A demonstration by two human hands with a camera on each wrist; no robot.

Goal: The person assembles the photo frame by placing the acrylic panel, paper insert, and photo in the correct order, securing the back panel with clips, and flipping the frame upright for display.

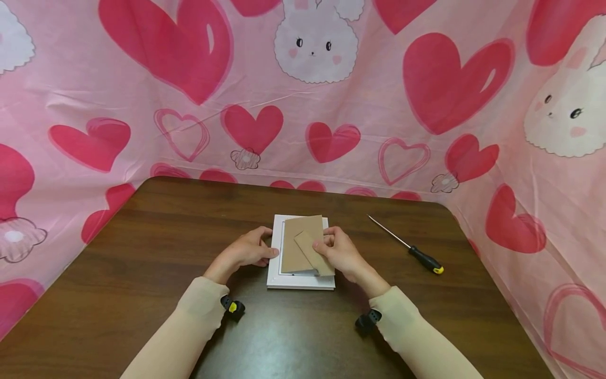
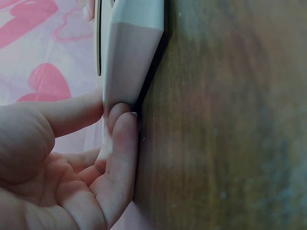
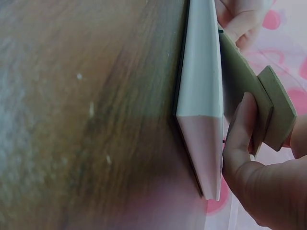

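Note:
A white picture frame (image 1: 300,282) lies back side up on the table, its thick side wall (image 2: 132,57) visible in the left wrist view. My left hand (image 1: 248,250) grips its left edge, thumb on top and fingers curled against the side. Over the frame's back, a brown backing board (image 1: 294,255) sits askew, its right side raised. My right hand (image 1: 342,252) pinches this board at the right edge, with the thumb on its stand leg (image 1: 309,250). In the right wrist view, a gap separates the tilted board (image 3: 240,79) from the frame (image 3: 199,72).
A screwdriver (image 1: 424,259) with a black and yellow handle lies to the right of the frame, its shaft pointing toward the back left. The brown wooden table (image 1: 118,295) ends at a pink cloth (image 1: 293,95) printed with hearts and rabbits.

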